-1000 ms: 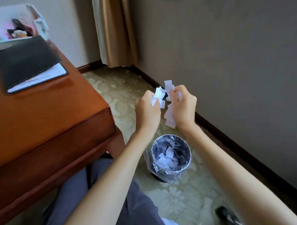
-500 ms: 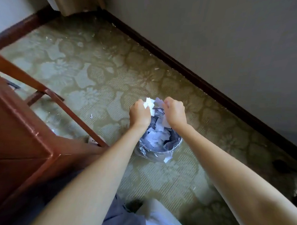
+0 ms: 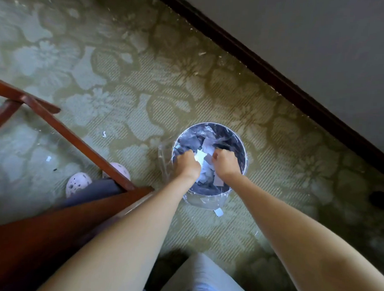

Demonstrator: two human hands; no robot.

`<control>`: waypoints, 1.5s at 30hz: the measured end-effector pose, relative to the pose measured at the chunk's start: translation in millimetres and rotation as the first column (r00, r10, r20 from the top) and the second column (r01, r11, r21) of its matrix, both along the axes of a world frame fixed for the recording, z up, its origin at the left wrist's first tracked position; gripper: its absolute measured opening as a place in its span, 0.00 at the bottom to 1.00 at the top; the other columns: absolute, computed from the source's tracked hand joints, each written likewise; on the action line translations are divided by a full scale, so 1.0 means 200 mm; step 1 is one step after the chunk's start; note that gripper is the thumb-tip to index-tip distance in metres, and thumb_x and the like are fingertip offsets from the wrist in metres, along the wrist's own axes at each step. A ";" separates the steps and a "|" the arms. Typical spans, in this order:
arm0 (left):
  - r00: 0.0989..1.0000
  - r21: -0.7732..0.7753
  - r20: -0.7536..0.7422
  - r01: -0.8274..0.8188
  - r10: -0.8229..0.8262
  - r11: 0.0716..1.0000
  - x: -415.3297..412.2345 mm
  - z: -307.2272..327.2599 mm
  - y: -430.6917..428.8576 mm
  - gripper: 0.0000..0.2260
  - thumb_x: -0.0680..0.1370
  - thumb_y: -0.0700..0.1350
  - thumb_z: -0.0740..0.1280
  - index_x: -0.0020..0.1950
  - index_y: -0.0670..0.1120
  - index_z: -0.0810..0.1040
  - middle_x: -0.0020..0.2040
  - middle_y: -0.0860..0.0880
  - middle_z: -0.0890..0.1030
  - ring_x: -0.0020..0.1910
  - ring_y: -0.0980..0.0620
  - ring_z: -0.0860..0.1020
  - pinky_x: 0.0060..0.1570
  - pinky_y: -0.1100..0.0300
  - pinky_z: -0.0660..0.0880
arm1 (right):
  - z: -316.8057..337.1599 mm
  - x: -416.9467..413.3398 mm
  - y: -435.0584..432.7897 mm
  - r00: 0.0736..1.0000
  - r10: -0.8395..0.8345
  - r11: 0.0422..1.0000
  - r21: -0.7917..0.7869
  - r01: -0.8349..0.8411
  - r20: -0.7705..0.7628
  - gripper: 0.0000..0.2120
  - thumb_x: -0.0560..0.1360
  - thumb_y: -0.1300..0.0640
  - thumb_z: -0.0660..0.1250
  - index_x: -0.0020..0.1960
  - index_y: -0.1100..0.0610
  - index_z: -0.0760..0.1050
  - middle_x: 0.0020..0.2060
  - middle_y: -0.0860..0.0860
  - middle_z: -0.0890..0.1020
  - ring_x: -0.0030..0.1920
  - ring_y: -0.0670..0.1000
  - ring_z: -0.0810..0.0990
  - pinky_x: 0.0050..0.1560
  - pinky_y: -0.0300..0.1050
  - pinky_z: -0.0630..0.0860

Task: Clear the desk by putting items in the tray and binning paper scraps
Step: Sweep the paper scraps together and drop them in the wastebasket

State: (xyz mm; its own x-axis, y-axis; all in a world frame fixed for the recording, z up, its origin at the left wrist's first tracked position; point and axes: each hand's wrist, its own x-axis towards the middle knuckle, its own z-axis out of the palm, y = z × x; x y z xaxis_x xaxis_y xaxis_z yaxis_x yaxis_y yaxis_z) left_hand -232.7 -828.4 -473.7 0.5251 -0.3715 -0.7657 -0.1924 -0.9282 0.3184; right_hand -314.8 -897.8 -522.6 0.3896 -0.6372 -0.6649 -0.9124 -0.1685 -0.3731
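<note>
A small round bin with a clear plastic liner stands on the floor and holds several white paper scraps. Both my hands are down inside its mouth. My left hand is curled around a white scrap at its fingertips. My right hand is curled close beside it, knuckles up, with scraps under and between the fingers. One scrap lies on the floor just in front of the bin.
The red-brown desk corner and its leg brace fill the lower left. Pale perforated shoes show under it. A dark skirting board and grey wall run along the upper right. Small bits dot the patterned carpet.
My view tipped down from the desk top to the floor. Both hands dropped with the scraps from above the bin into its mouth.
</note>
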 end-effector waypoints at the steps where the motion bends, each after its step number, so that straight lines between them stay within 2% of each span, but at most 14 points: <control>1: 1.000 0.001 -0.010 0.004 -0.004 1.000 0.00 0.00 0.00 0.16 0.76 0.37 0.58 0.64 0.43 0.72 0.65 0.37 0.73 0.62 0.36 0.74 0.60 0.44 0.73 | -0.02 0.01 0.00 1.000 -0.004 1.000 0.007 0.004 0.004 0.10 0.77 0.61 0.59 0.47 0.68 0.74 0.45 0.62 0.77 0.47 0.61 0.75 0.45 0.50 0.70; 4: 0.999 -0.007 -0.025 0.022 -0.022 1.000 0.01 -0.02 -0.01 0.15 0.77 0.38 0.60 0.64 0.43 0.71 0.63 0.41 0.75 0.64 0.41 0.72 0.60 0.51 0.71 | -0.08 0.01 0.01 0.998 -0.055 0.998 0.026 0.055 0.014 0.11 0.77 0.64 0.58 0.56 0.67 0.74 0.57 0.64 0.75 0.57 0.62 0.75 0.54 0.49 0.72; 8: 0.998 -0.036 -0.062 0.021 -0.023 0.999 0.02 -0.03 0.02 0.16 0.77 0.33 0.60 0.65 0.41 0.70 0.64 0.41 0.74 0.63 0.43 0.73 0.58 0.53 0.71 | -0.10 -0.01 0.03 0.996 -0.080 0.996 0.032 0.079 0.037 0.14 0.75 0.70 0.56 0.57 0.68 0.73 0.59 0.65 0.73 0.56 0.63 0.75 0.54 0.47 0.70; 10: 0.997 -0.052 -0.072 0.018 -0.022 0.998 0.02 -0.01 0.06 0.18 0.77 0.30 0.56 0.65 0.40 0.71 0.65 0.40 0.73 0.64 0.42 0.72 0.60 0.52 0.71 | -0.07 -0.02 0.04 0.996 -0.083 0.996 0.036 0.081 0.033 0.17 0.75 0.72 0.54 0.60 0.67 0.72 0.62 0.64 0.70 0.57 0.64 0.74 0.56 0.48 0.70; 14: 0.997 -0.058 -0.039 0.059 -0.061 0.997 0.04 0.08 0.13 0.17 0.78 0.31 0.55 0.66 0.39 0.70 0.65 0.39 0.74 0.64 0.42 0.72 0.63 0.50 0.71 | 0.00 -0.02 0.09 0.996 -0.075 0.996 0.048 0.073 0.038 0.20 0.76 0.72 0.52 0.67 0.67 0.66 0.68 0.63 0.67 0.66 0.63 0.69 0.66 0.50 0.65; 18: 0.994 -0.086 -0.003 0.106 -0.106 0.991 0.06 0.18 0.16 0.17 0.77 0.32 0.56 0.66 0.41 0.70 0.65 0.40 0.74 0.65 0.42 0.71 0.69 0.47 0.64 | 0.12 0.00 0.13 0.995 -0.071 0.997 0.043 0.068 0.076 0.20 0.77 0.71 0.52 0.69 0.68 0.63 0.68 0.64 0.67 0.68 0.63 0.67 0.66 0.49 0.63; 23: 0.988 -0.143 0.044 0.151 -0.147 0.978 0.07 0.29 0.19 0.17 0.77 0.32 0.54 0.64 0.40 0.72 0.64 0.40 0.74 0.63 0.42 0.72 0.61 0.55 0.69 | 0.22 0.00 0.18 0.982 -0.122 0.992 0.033 0.119 0.141 0.21 0.75 0.71 0.54 0.67 0.67 0.68 0.68 0.62 0.69 0.67 0.59 0.69 0.65 0.43 0.64; 27: 0.976 -0.107 0.025 0.218 -0.216 0.970 0.05 0.34 0.20 0.16 0.77 0.33 0.54 0.63 0.39 0.72 0.64 0.39 0.73 0.64 0.41 0.72 0.64 0.52 0.69 | 0.26 -0.02 0.19 0.954 -0.228 0.974 0.068 0.218 0.196 0.24 0.73 0.71 0.53 0.69 0.65 0.66 0.59 0.58 0.75 0.60 0.56 0.73 0.59 0.44 0.68; 30: 0.949 -0.047 -0.019 0.313 -0.314 0.949 0.01 0.39 0.20 0.16 0.78 0.33 0.55 0.65 0.39 0.71 0.65 0.39 0.72 0.64 0.41 0.71 0.63 0.52 0.69 | 0.31 -0.03 0.21 0.943 -0.298 0.952 0.112 0.283 0.148 0.28 0.73 0.71 0.54 0.72 0.63 0.61 0.70 0.58 0.69 0.69 0.57 0.68 0.67 0.47 0.65; 31: 0.939 -0.037 -0.038 0.340 -0.341 0.940 0.01 0.40 0.20 0.17 0.78 0.32 0.54 0.65 0.39 0.70 0.66 0.39 0.72 0.64 0.41 0.71 0.63 0.52 0.70 | 0.32 -0.04 0.23 0.938 -0.320 0.945 0.121 0.305 0.133 0.28 0.73 0.71 0.54 0.73 0.62 0.60 0.70 0.58 0.68 0.70 0.57 0.67 0.68 0.47 0.64; 36: 0.922 -0.020 -0.051 0.383 -0.384 0.923 -0.02 0.41 0.13 0.16 0.78 0.33 0.55 0.64 0.38 0.71 0.65 0.39 0.72 0.63 0.42 0.73 0.58 0.54 0.71 | 0.32 -0.08 0.26 0.914 -0.403 0.910 0.128 0.394 0.053 0.24 0.73 0.69 0.57 0.69 0.62 0.67 0.66 0.60 0.73 0.66 0.58 0.72 0.62 0.46 0.69; 38: 0.910 0.003 -0.028 0.414 -0.414 0.910 -0.04 0.36 0.11 0.15 0.78 0.34 0.56 0.65 0.39 0.71 0.65 0.39 0.72 0.63 0.41 0.72 0.58 0.54 0.70 | 0.30 -0.11 0.26 0.894 -0.448 0.892 0.089 0.444 0.030 0.20 0.73 0.68 0.58 0.64 0.64 0.71 0.63 0.62 0.75 0.63 0.60 0.74 0.59 0.48 0.70; 41: 0.860 0.027 -0.026 0.510 -0.510 0.860 -0.13 0.26 0.10 0.16 0.79 0.34 0.54 0.66 0.40 0.70 0.66 0.40 0.71 0.64 0.42 0.71 0.59 0.52 0.70 | 0.24 -0.23 0.28 0.834 -0.551 0.834 -0.023 0.551 -0.007 0.13 0.74 0.64 0.58 0.56 0.65 0.75 0.57 0.63 0.76 0.57 0.63 0.76 0.54 0.50 0.72; 45: 0.745 0.027 0.029 0.665 -0.666 0.746 -0.27 0.10 0.10 0.16 0.79 0.34 0.55 0.66 0.40 0.68 0.65 0.40 0.70 0.63 0.40 0.70 0.60 0.49 0.69 | 0.06 -0.48 0.38 0.769 -0.623 0.782 -0.078 0.619 -0.140 0.11 0.75 0.62 0.59 0.55 0.65 0.74 0.58 0.63 0.75 0.56 0.63 0.76 0.55 0.51 0.72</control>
